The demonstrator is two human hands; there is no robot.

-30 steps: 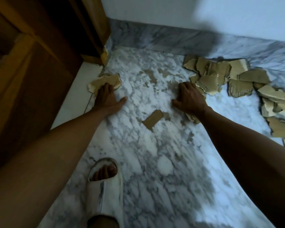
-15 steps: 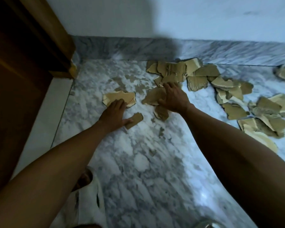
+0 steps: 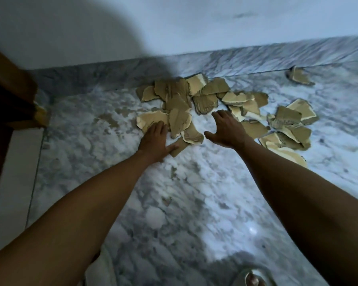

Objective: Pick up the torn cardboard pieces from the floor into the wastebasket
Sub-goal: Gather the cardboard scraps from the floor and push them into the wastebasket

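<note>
Left hand (image 3: 154, 141) presses flat on the near scraps, right hand (image 3: 225, 129) hovers spread and empty beside the cardboard pile (image 3: 205, 100) against the wall's base; best rake everything tighter together before scooping.

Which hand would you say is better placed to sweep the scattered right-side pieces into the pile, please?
The right hand, probably: it hovers open beside the right-side pieces, while the left hand rests flat on pieces at the pile's left edge.
</note>
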